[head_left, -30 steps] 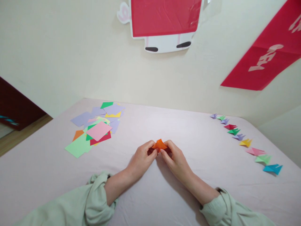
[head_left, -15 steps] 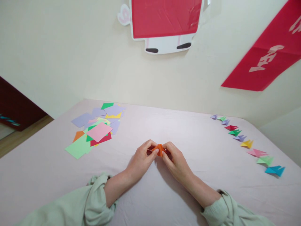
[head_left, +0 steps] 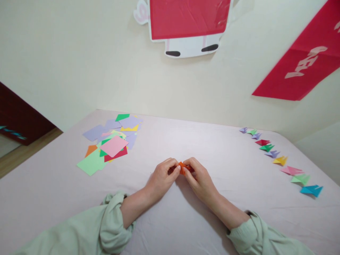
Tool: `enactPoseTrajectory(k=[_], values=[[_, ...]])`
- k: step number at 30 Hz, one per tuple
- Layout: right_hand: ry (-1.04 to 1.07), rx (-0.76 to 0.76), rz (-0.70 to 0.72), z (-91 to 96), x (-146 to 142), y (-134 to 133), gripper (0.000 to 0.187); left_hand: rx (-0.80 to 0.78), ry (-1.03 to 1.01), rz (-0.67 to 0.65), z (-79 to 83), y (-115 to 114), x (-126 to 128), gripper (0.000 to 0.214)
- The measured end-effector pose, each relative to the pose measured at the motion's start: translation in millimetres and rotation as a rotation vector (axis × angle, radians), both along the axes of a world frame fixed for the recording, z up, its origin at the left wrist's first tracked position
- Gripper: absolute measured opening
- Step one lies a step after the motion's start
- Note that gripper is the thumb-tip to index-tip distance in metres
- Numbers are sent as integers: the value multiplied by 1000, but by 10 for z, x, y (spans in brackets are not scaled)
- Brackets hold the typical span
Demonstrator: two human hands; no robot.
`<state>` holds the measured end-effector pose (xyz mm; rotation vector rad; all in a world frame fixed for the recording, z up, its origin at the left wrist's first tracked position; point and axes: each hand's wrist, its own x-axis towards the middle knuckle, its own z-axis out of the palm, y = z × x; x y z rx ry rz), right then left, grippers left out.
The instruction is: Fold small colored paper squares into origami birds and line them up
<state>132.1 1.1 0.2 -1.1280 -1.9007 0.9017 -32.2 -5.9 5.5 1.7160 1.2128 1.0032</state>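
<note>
A small folded orange paper piece [head_left: 182, 167] sits between my fingertips just above the pale pink table [head_left: 170, 219]. My left hand [head_left: 162, 177] pinches its left side, fingers curled closed. From the right, my right hand [head_left: 199, 179] pinches the other side, fingers closed too. Most of the paper is hidden by my fingers. Both forearms rest on the table in rolled light green sleeves.
A loose heap of coloured paper squares [head_left: 111, 143] lies at the far left. Along the right edge runs a row of several folded paper pieces [head_left: 276, 157], ending in a blue one [head_left: 311, 190]. Red banners hang on the cream wall behind.
The orange paper has been pressed flatter and smaller between my fingers; its raised point from a second ago no longer shows. My hands stay in place.
</note>
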Motion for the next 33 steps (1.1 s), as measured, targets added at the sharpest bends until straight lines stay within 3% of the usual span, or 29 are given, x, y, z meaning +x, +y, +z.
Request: enactPoseTrajectory(k=[5,13,33], values=[[-2,32,5,4,-5,-17,10,35,44,-5,-10,3,-8,26],[-16,16,0,28,-12,-13,11,-25,-81,22,-37,-6,1,5],[-44,12,-7,36,-17,-26,13,-55,-85,-3,22,-24,1,13]])
